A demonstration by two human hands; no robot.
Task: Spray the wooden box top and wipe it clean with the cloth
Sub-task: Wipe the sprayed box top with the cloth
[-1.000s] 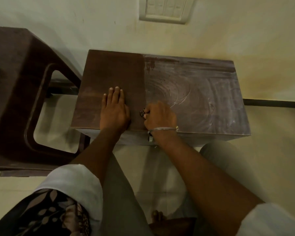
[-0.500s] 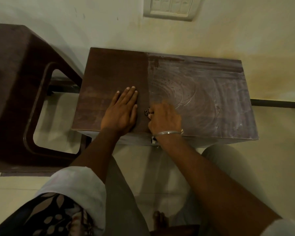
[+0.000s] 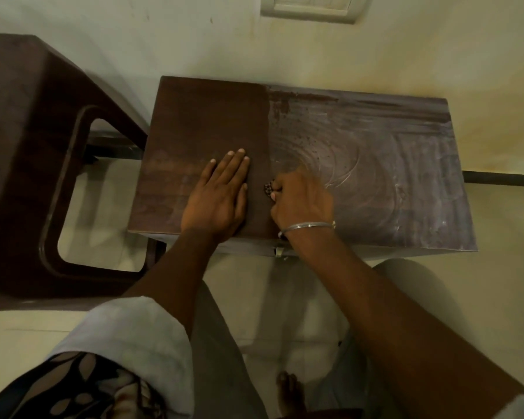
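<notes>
Dusty grey swirls cover the right half of the wooden box top (image 3: 206,116) at frame centre; its left half looks wiped. Left hand (image 3: 217,196) lies flat, right hand (image 3: 303,201) clutches the cloth (image 3: 268,187) at the boundary.

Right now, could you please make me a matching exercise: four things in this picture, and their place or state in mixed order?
Things:
1. left hand
2. right hand
3. bangle
4. right half of wooden box top

Places or states:
a. covered with whitish swirl marks
b. curled round the patterned cloth
c. flat on the dark left half
d. round the wrist

Pairs: 1-c, 2-b, 3-d, 4-a.
</notes>
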